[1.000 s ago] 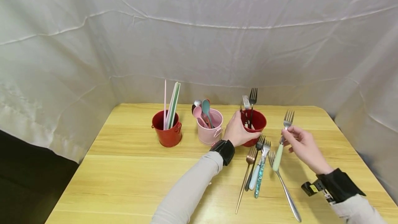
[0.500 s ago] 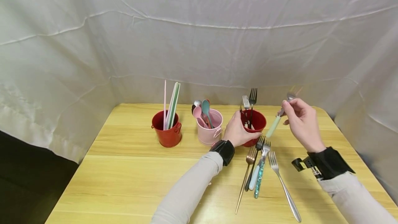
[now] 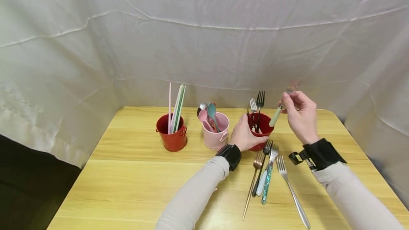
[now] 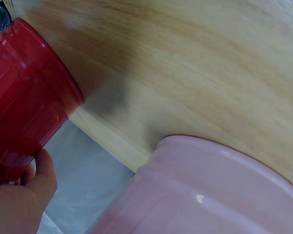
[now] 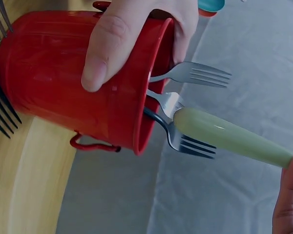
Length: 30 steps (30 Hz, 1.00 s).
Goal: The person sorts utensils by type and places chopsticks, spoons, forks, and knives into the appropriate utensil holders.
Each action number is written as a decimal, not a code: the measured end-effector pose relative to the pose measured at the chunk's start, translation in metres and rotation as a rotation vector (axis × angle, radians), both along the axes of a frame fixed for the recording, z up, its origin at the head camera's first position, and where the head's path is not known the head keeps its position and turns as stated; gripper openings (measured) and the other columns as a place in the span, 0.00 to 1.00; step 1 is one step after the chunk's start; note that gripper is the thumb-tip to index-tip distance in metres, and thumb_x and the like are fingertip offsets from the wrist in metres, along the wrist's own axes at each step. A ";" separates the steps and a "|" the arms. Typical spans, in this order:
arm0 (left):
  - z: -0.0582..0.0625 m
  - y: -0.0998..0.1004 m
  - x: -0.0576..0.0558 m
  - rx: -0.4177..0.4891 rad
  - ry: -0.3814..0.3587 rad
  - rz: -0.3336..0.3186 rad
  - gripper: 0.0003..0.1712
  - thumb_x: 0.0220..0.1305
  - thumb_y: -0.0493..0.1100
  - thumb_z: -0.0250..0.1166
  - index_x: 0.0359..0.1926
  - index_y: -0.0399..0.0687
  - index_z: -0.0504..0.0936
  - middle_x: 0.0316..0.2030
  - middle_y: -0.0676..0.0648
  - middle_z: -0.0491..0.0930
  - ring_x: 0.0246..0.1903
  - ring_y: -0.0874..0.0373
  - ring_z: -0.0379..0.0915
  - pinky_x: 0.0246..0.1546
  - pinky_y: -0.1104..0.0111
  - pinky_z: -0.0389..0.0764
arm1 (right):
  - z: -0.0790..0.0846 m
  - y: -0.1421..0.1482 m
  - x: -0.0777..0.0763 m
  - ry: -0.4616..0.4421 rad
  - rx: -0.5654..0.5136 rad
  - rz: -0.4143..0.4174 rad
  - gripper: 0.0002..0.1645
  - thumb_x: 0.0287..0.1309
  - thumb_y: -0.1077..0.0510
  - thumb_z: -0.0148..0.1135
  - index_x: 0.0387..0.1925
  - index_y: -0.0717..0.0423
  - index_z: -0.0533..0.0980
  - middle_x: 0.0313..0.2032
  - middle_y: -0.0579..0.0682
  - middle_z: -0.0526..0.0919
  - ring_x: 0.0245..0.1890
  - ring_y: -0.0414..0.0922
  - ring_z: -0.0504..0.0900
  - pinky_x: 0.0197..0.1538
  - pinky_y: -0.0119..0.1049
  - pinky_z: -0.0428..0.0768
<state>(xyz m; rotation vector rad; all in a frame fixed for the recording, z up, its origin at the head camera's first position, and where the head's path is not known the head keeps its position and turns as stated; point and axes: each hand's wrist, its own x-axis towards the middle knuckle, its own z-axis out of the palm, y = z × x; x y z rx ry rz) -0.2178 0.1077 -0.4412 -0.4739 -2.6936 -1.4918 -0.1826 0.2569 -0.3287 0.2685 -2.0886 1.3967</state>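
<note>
In the head view my left hand (image 3: 244, 135) grips the rim of the right-hand red bucket (image 5: 58, 63); the right wrist view shows its thumb along the outside and fingers over the rim. My right hand (image 3: 301, 114) pinches a fork with a pale green handle (image 3: 276, 117) near where handle meets metal. That handle points down and left, close to the bucket's right rim, while the tines are blurred above the hand. Several forks stand tines up inside the bucket, among them a black fork (image 5: 188, 144) and a silver fork (image 5: 200, 74).
On the table lie a copper-coloured fork (image 3: 250, 189), a black fork, a light-blue-handled fork, a teal-handled fork (image 3: 266, 187) and a silver fork (image 3: 295, 196). Left of my left hand stand a pink bucket (image 3: 213, 138) of spoons and a red bucket (image 3: 172, 141) of chopsticks.
My right hand has lifted the green-handled fork and carried it left and away from me, tilting the handle towards the bucket. My left hand has stayed on the bucket.
</note>
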 end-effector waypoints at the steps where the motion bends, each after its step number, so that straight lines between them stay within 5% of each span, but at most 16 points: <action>1: 0.000 0.000 0.000 -0.001 0.002 0.001 0.49 0.39 0.60 0.76 0.60 0.55 0.61 0.52 0.54 0.72 0.50 0.58 0.72 0.50 0.64 0.78 | 0.001 -0.003 0.000 -0.011 -0.003 0.010 0.12 0.65 0.61 0.54 0.38 0.71 0.74 0.30 0.60 0.80 0.28 0.42 0.80 0.32 0.22 0.80; 14: -0.005 0.001 -0.003 -0.018 0.063 0.002 0.50 0.39 0.62 0.76 0.60 0.52 0.61 0.52 0.52 0.72 0.50 0.58 0.72 0.51 0.64 0.77 | -0.043 0.002 -0.023 -0.145 0.100 0.002 0.17 0.64 0.53 0.57 0.42 0.65 0.77 0.35 0.60 0.81 0.34 0.44 0.79 0.32 0.25 0.81; 21: -0.002 0.000 -0.002 -0.021 0.035 0.000 0.51 0.39 0.62 0.75 0.61 0.54 0.60 0.53 0.53 0.72 0.51 0.58 0.72 0.51 0.64 0.77 | -0.064 0.017 -0.014 -0.238 0.234 -0.013 0.18 0.63 0.55 0.58 0.48 0.64 0.73 0.41 0.60 0.80 0.39 0.48 0.77 0.32 0.18 0.77; 30: -0.002 0.000 0.000 -0.021 0.023 0.006 0.51 0.39 0.61 0.76 0.62 0.54 0.60 0.53 0.53 0.72 0.50 0.58 0.72 0.49 0.65 0.78 | -0.090 0.043 0.009 -0.253 0.259 0.013 0.12 0.59 0.67 0.54 0.45 0.68 0.73 0.38 0.61 0.79 0.31 0.34 0.77 0.30 0.20 0.78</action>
